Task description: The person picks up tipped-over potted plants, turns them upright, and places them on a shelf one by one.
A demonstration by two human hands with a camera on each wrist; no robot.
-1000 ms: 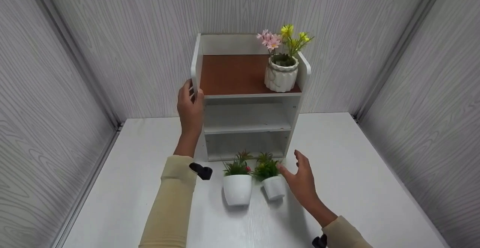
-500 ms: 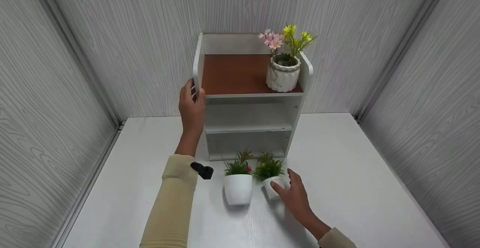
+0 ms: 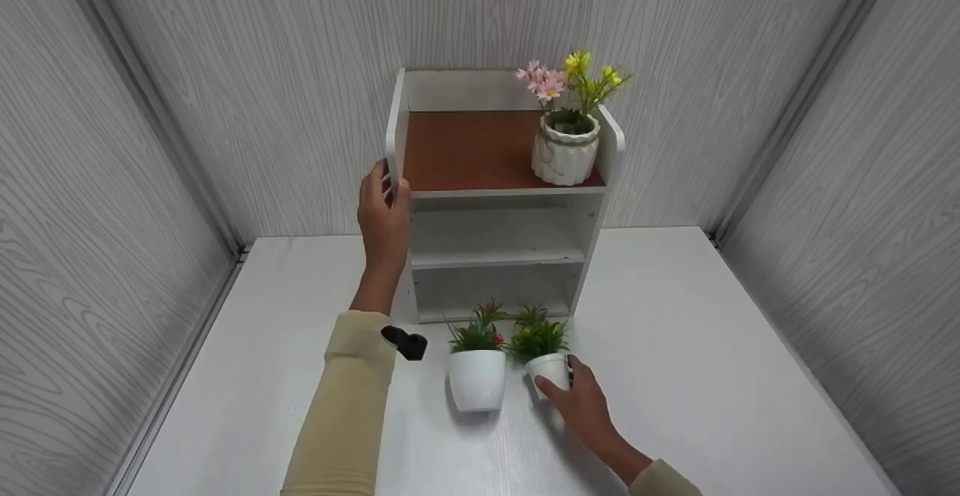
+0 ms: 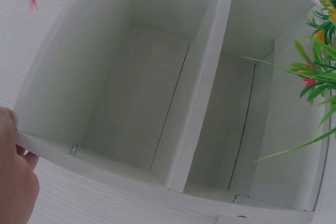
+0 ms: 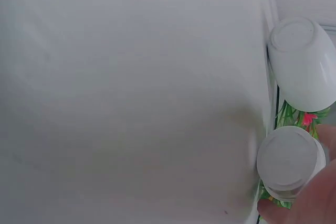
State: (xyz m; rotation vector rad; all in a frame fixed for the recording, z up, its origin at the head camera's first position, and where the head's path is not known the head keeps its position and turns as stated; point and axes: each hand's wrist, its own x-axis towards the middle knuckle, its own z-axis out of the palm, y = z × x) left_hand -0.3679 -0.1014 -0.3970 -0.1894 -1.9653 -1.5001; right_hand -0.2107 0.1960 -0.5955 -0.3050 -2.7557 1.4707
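My left hand grips the left side panel of a small white shelf unit, thumb at the front edge and fingers around the outer face. In the left wrist view that hand shows at the panel's edge. My right hand holds the small white flowerpot between thumb and fingers; green artificial leaves stick out of it. Seen from the right wrist, the base of this pot faces the camera. To its left is a larger white flowerpot with a leafy plant and a red flower.
A ribbed white vase with pink and yellow flowers stands on the right of the unit's brown top board. Two lower compartments open towards the front. Wood-grain panels enclose the white table at the back and both sides.
My right hand has come down and left onto the small flowerpot, and its fingers have closed around it. The left hand keeps its hold on the shelf unit; the pots have not visibly moved.
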